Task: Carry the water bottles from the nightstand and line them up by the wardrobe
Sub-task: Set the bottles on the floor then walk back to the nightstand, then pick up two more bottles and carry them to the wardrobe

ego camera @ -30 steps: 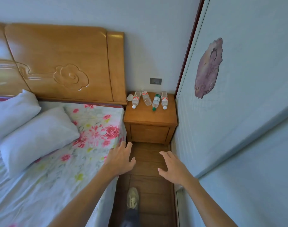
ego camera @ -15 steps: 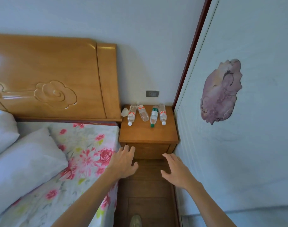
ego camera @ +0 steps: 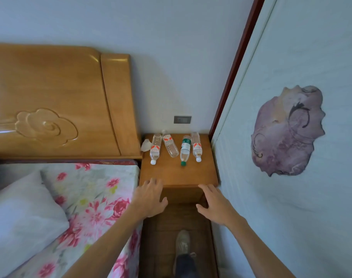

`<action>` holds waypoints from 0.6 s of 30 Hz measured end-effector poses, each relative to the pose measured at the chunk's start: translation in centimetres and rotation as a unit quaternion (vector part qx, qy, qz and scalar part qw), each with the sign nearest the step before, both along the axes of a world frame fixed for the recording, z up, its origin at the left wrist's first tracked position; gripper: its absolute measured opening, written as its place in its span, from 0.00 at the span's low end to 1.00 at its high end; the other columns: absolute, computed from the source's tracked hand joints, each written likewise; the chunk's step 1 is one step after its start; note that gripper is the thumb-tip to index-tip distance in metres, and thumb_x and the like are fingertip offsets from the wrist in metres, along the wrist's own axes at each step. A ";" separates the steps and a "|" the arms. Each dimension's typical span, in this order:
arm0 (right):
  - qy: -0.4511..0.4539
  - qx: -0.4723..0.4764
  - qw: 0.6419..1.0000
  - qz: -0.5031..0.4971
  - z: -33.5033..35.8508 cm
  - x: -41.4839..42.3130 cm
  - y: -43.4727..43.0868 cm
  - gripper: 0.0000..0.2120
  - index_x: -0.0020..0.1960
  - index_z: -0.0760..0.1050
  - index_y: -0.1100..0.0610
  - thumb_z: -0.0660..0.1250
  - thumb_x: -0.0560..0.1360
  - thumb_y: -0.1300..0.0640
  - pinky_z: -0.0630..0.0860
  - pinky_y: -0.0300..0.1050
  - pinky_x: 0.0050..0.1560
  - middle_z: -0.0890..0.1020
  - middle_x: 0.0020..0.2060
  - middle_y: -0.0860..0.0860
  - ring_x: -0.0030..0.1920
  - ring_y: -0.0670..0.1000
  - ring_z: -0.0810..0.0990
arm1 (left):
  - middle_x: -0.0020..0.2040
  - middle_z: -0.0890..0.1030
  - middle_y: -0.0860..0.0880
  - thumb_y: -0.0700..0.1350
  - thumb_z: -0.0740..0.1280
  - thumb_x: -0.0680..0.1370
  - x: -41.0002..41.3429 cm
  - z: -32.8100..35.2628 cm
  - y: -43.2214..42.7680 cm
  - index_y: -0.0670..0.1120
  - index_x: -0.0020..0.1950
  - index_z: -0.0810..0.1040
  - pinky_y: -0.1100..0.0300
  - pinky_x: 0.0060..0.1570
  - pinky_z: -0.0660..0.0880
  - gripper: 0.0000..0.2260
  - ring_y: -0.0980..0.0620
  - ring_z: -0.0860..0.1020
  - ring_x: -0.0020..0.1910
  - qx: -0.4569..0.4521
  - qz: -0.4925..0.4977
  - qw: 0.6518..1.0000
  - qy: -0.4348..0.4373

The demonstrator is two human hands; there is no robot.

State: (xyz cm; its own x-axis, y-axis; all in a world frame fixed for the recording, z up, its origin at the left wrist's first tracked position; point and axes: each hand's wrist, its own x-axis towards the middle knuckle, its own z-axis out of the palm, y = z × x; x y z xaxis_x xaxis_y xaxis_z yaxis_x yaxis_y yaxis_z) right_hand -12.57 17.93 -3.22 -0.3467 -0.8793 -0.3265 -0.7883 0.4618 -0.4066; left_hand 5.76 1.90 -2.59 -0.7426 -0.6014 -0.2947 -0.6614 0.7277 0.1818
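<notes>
Several clear water bottles lie on their sides on the wooden nightstand (ego camera: pixel 177 175). At the left lies a red-labelled bottle (ego camera: pixel 155 148), beside it a second red-labelled bottle (ego camera: pixel 170 145), then a green-capped bottle (ego camera: pixel 185 150), and a red-labelled one (ego camera: pixel 196 146) nearest the wardrobe (ego camera: pixel 291 57). My left hand (ego camera: pixel 149 197) and my right hand (ego camera: pixel 215 203) hover with fingers spread at the nightstand's front edge, holding nothing, short of the bottles.
The bed with a floral sheet (ego camera: pixel 87 197), a white pillow (ego camera: pixel 20 221) and a wooden headboard (ego camera: pixel 56 101) fills the left. A crumpled white tissue (ego camera: pixel 146 145) lies by the bottles. My shoe (ego camera: pixel 183 241) stands on the narrow wooden floor strip.
I have come closer to the nightstand. Both hands have moved forward from over the floor to its front edge.
</notes>
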 end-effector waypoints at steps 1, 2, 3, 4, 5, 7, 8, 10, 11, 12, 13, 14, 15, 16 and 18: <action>-0.001 -0.001 1.000 0.006 0.0 -0.9 -1.2 0.31 0.77 0.57 0.50 0.63 0.79 0.43 0.72 0.47 0.69 0.66 0.72 0.48 0.71 0.51 0.67 | 0.68 0.71 0.47 0.60 0.60 0.78 -0.6 -0.1 -0.8 0.49 0.72 0.63 0.53 0.58 0.76 0.26 0.47 0.73 0.64 0.004 0.004 1.000 0.000; -0.003 -0.003 1.000 0.011 0.0 -1.7 -2.5 0.31 0.77 0.56 0.50 0.64 0.79 0.43 0.72 0.47 0.68 0.66 0.72 0.48 0.71 0.51 0.66 | 0.69 0.70 0.47 0.59 0.60 0.78 -1.2 -0.1 -1.6 0.49 0.72 0.63 0.52 0.59 0.76 0.26 0.47 0.73 0.65 0.007 0.007 1.000 -0.001; -0.003 -0.006 1.000 0.016 0.0 -2.6 -3.8 0.31 0.77 0.56 0.50 0.64 0.79 0.44 0.72 0.48 0.68 0.65 0.72 0.48 0.72 0.51 0.66 | 0.70 0.69 0.46 0.59 0.60 0.78 -1.9 0.0 -2.6 0.49 0.72 0.62 0.52 0.60 0.75 0.26 0.46 0.72 0.66 0.009 0.012 1.000 -0.003; -0.005 -0.008 1.000 0.021 0.1 -3.5 -5.1 0.31 0.77 0.55 0.50 0.64 0.79 0.44 0.72 0.48 0.68 0.65 0.72 0.48 0.72 0.51 0.65 | 0.70 0.69 0.46 0.58 0.60 0.78 -2.5 0.0 -3.5 0.50 0.73 0.62 0.51 0.61 0.75 0.26 0.46 0.71 0.67 0.010 0.019 1.000 -0.007; -0.005 -0.009 1.000 0.026 0.3 -4.4 -6.3 0.32 0.78 0.55 0.50 0.64 0.79 0.45 0.71 0.47 0.69 0.64 0.73 0.48 0.73 0.51 0.64 | 0.71 0.69 0.46 0.58 0.60 0.78 -3.1 0.0 -4.4 0.50 0.73 0.62 0.50 0.62 0.74 0.26 0.45 0.71 0.67 0.011 0.025 1.000 -0.010; -0.009 -0.014 0.999 0.031 0.6 -5.9 -8.6 0.32 0.78 0.55 0.51 0.64 0.80 0.46 0.70 0.47 0.68 0.64 0.74 0.49 0.74 0.51 0.64 | 0.71 0.69 0.46 0.58 0.60 0.77 -4.4 0.2 -6.2 0.50 0.72 0.62 0.49 0.63 0.73 0.26 0.45 0.70 0.68 0.016 0.035 0.999 -0.017; -0.010 -0.017 0.999 0.031 0.7 -6.6 -9.6 0.32 0.78 0.55 0.51 0.64 0.80 0.46 0.70 0.46 0.68 0.64 0.74 0.49 0.74 0.51 0.65 | 0.71 0.68 0.46 0.58 0.60 0.77 -5.1 0.3 -7.0 0.50 0.72 0.62 0.48 0.64 0.73 0.26 0.45 0.70 0.68 0.019 0.040 0.999 -0.021; -0.013 -0.017 0.999 0.033 0.7 -8.2 -11.4 0.31 0.78 0.55 0.50 0.64 0.80 0.46 0.70 0.46 0.68 0.64 0.75 0.49 0.74 0.51 0.65 | 0.71 0.68 0.46 0.58 0.61 0.77 -6.5 0.3 -8.5 0.50 0.72 0.62 0.48 0.64 0.73 0.26 0.45 0.70 0.68 0.021 0.051 0.998 -0.029; -0.014 -0.016 0.999 0.032 0.6 -8.9 -12.2 0.31 0.78 0.56 0.50 0.64 0.79 0.46 0.70 0.45 0.68 0.64 0.75 0.49 0.74 0.51 0.66 | 0.70 0.69 0.46 0.58 0.62 0.77 -7.1 0.2 -9.2 0.49 0.72 0.62 0.49 0.64 0.73 0.27 0.45 0.71 0.67 0.020 0.056 0.998 -0.033; -0.014 -0.016 0.999 0.030 0.4 -9.6 -12.9 0.31 0.78 0.56 0.50 0.64 0.79 0.46 0.70 0.45 0.67 0.64 0.75 0.49 0.74 0.50 0.66 | 0.70 0.69 0.46 0.58 0.62 0.77 -7.7 0.1 -9.8 0.48 0.72 0.62 0.50 0.63 0.74 0.27 0.45 0.71 0.67 0.021 0.061 0.997 -0.037; -0.015 -0.016 0.999 0.029 0.2 -10.2 -13.5 0.31 0.78 0.56 0.50 0.64 0.79 0.46 0.70 0.45 0.67 0.65 0.75 0.48 0.74 0.50 0.66 | 0.70 0.69 0.46 0.58 0.62 0.77 -8.2 0.0 -10.3 0.48 0.72 0.62 0.51 0.62 0.74 0.27 0.45 0.71 0.66 0.022 0.066 0.997 -0.041; -0.015 -0.017 0.999 0.028 0.1 -10.8 -14.1 0.31 0.78 0.57 0.50 0.65 0.79 0.46 0.70 0.45 0.68 0.65 0.75 0.48 0.74 0.50 0.66 | 0.69 0.69 0.46 0.58 0.62 0.77 -8.7 -0.2 -10.8 0.47 0.72 0.62 0.51 0.62 0.74 0.27 0.46 0.72 0.66 0.022 0.069 0.996 -0.044; -0.015 -0.017 0.999 0.028 -0.2 -11.3 -14.7 0.31 0.77 0.57 0.50 0.65 0.79 0.45 0.70 0.45 0.68 0.64 0.75 0.48 0.74 0.50 0.66 | 0.69 0.69 0.46 0.58 0.62 0.77 -9.1 -0.4 -11.3 0.47 0.72 0.62 0.51 0.61 0.75 0.27 0.46 0.72 0.66 0.022 0.072 0.996 -0.047; -0.014 -0.014 0.999 0.029 -0.5 -11.8 -15.2 0.31 0.77 0.57 0.50 0.65 0.79 0.45 0.70 0.45 0.68 0.64 0.76 0.48 0.74 0.50 0.66 | 0.69 0.69 0.46 0.58 0.62 0.77 -9.5 -0.5 -11.8 0.48 0.72 0.61 0.52 0.61 0.75 0.27 0.46 0.72 0.65 0.023 0.075 0.996 -0.049; -0.018 -0.003 0.999 0.033 -1.1 -12.6 -16.1 0.31 0.78 0.56 0.50 0.65 0.79 0.45 0.70 0.46 0.68 0.63 0.76 0.48 0.74 0.51 0.66 | 0.69 0.69 0.46 0.58 0.62 0.77 -10.0 -0.7 -12.6 0.48 0.73 0.60 0.52 0.61 0.75 0.28 0.47 0.72 0.65 0.028 0.080 0.995 -0.052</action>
